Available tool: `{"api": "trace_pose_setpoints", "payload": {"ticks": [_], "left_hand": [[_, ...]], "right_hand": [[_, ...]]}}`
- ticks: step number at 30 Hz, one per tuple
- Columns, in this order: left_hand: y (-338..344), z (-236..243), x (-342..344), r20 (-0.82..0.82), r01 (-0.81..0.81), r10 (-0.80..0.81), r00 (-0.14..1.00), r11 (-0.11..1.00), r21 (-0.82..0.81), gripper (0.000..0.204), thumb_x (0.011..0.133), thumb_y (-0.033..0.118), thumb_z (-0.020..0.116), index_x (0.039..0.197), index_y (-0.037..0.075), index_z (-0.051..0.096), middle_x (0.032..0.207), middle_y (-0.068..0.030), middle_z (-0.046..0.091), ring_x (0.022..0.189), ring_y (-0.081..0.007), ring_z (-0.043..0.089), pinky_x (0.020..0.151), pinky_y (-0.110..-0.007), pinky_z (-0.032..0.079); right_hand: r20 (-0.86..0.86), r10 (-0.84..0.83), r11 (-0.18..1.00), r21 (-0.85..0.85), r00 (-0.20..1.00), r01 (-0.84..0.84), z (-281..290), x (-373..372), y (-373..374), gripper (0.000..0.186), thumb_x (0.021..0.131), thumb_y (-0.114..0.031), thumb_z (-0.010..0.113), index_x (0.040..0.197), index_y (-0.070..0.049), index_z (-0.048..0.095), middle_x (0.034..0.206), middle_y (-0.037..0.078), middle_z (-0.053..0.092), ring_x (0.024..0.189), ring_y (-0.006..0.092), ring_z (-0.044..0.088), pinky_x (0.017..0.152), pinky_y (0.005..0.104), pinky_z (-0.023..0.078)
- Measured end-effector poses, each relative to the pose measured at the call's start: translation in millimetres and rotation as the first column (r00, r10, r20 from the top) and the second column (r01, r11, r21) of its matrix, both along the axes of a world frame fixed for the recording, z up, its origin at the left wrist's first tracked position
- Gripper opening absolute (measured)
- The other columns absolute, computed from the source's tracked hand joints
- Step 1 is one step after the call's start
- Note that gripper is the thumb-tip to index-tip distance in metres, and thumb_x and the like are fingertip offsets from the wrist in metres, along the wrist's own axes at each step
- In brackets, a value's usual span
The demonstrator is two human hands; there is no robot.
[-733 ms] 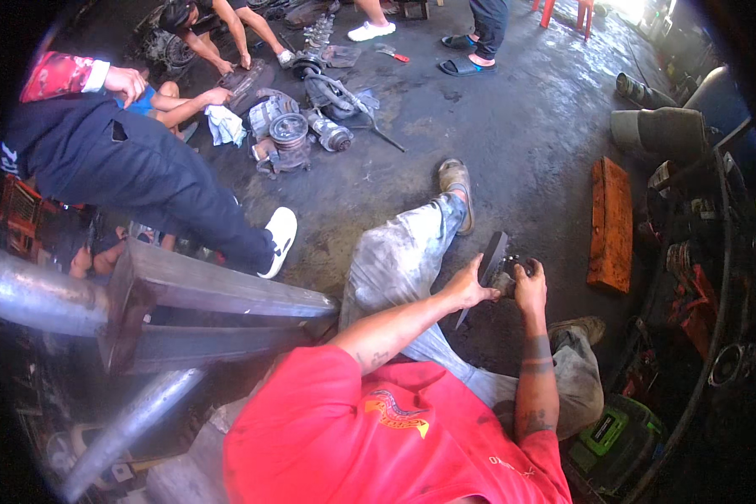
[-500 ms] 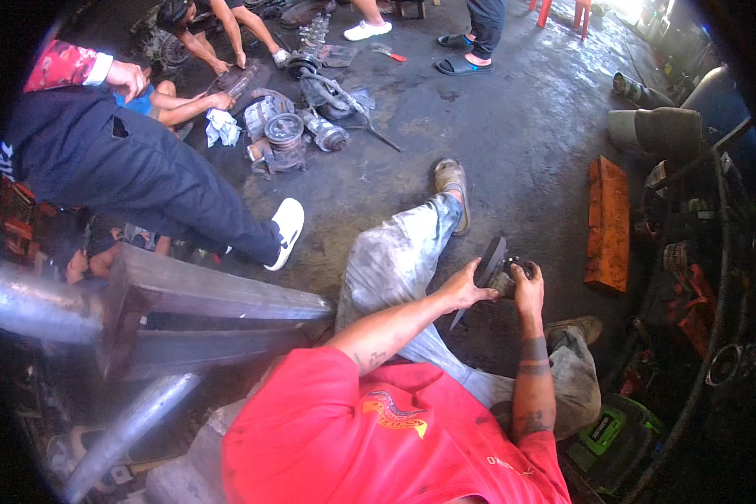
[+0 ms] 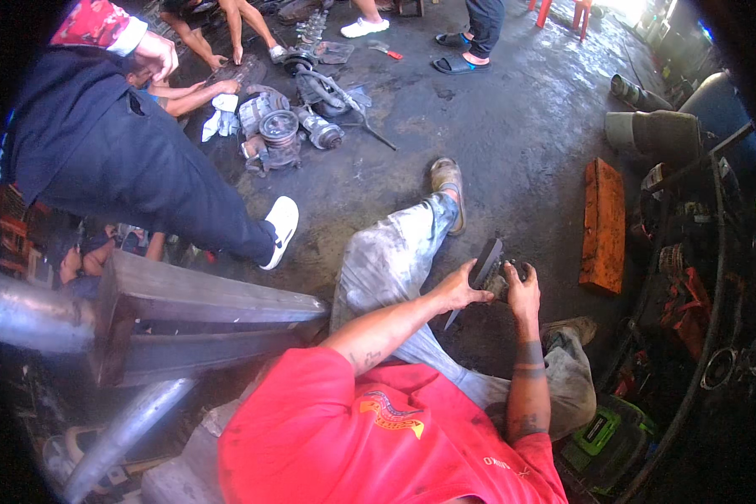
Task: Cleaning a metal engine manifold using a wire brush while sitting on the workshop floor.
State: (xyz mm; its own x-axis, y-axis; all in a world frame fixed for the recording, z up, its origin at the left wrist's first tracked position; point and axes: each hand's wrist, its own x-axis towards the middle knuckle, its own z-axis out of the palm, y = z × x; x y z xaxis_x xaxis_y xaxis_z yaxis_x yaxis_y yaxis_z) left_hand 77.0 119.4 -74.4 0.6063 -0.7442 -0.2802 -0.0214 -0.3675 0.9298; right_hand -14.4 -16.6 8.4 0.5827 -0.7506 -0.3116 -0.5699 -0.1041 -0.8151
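Head view: left hand [image 3: 455, 291] and right hand [image 3: 522, 286] still grip the flat dark metal piece [image 3: 485, 264], unmoved above the grey concrete floor [image 3: 512, 143].

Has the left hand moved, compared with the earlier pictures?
No. The left hand holds the flat dark piece at the same spot, left of the orange block on the floor.

Lighting: daylight from far right, blown-out glare at the top edge; wet sheen on the concrete floor [image 3: 512, 126]. Near left and right margins dim. Strong fisheye bending, black vignette at corners. Centre sharp, rim soft.
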Motion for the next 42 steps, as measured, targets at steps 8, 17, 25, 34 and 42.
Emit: {"api": "trace_pose_setpoints", "payload": {"ticks": [8,17,25,34,42], "left_hand": [[-1,5,-5,-0.097,0.038,-0.04,0.994,0.999,-0.028,0.114,0.062,0.048,0.082,0.141,-0.009,0.024,0.133,-0.0316,0.044,0.124,-0.0372,0.046,0.103,-0.038,0.037],[3,11,5,-0.135,-0.275,0.282,0.95,0.959,0.068,0.049,0.086,0.019,0.063,0.123,0.0,0.038,0.077,-0.0082,0.06,0.057,-0.0146,0.057,0.045,-0.029,0.047],[9,25,-43,0.546,0.014,-0.033,0.837,0.999,0.039,0.057,0.09,0.017,0.051,0.141,0.001,0.033,0.094,-0.0275,0.065,0.075,-0.0397,0.065,0.073,-0.046,0.051],[-22,39,-43,0.268,0.096,-0.151,0.952,0.973,0.208,0.057,0.086,0.016,0.047,0.14,0.004,0.035,0.081,-0.0309,0.062,0.077,-0.0448,0.062,0.074,-0.051,0.05],[-7,91,-58,0.226,0.222,-0.312,0.923,0.911,0.348,0.053,0.085,0.015,0.047,0.137,0.006,0.041,0.091,-0.0302,0.062,0.085,-0.0438,0.063,0.081,-0.049,0.051]], "right_hand": [[-0.145,0.014,0.975,-0.216,0.989,-0.046,-17,-8,-9,0.069,0.082,-0.043,0.06,0.134,-0.001,0.042,0.117,0.032,0.056,0.114,0.0436,0.053,0.096,0.0438,0.041],[-0.048,-0.021,0.998,-0.065,0.999,0.018,-26,-7,-45,0.06,0.079,-0.028,0.054,0.133,-0.002,0.044,0.131,0.026,0.05,0.124,0.0394,0.046,0.104,0.0408,0.036],[0.015,-0.138,0.983,0.125,0.99,0.135,-45,-41,-82,0.057,0.071,-0.017,0.061,0.123,0.003,0.05,0.091,0.014,0.065,0.082,0.0214,0.063,0.075,0.0319,0.048],[0.014,0.007,0.989,0.145,1.0,-0.009,-46,-20,-87,0.034,0.078,-0.019,0.06,0.101,0.006,0.065,0.085,0.01,0.066,0.081,0.0168,0.059,0.073,0.0307,0.047],[0.202,-0.229,0.951,0.256,0.952,0.175,-81,-53,-88,0.02,0.074,-0.009,0.055,0.088,0.003,0.063,0.076,0.004,0.059,0.071,0.013,0.052,0.064,0.0272,0.042]]}}
